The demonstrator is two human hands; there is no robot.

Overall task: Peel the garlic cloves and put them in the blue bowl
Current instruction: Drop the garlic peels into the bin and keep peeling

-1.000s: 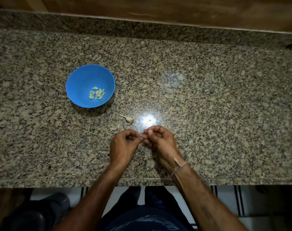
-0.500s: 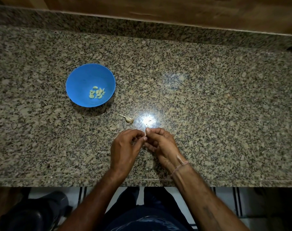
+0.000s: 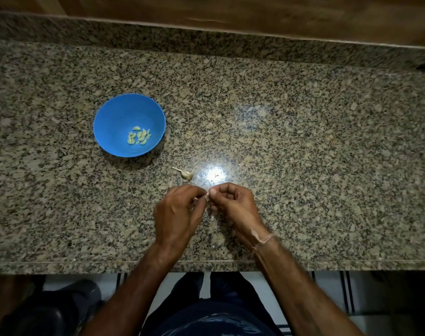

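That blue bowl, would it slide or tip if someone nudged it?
The blue bowl looks like thin plastic holding only a few peeled garlic cloves, so probably light. On the polished granite counter it would likely slide easily. Its rounded sides suggest it might rock.

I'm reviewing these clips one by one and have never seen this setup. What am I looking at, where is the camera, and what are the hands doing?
There is no machine here: a person wears one wide-angle camera on the head, looking down at their own arms. The left hand and right hand meet over a speckled granite counter, both pinching a small pale garlic clove, mostly hidden by the fingertips. To the left stands a blue bowl holding several peeled cloves. Between bowl and hands lies a garlic stem piece. The bright spot beside it is a light reflection. A thread bracelet circles the right wrist.
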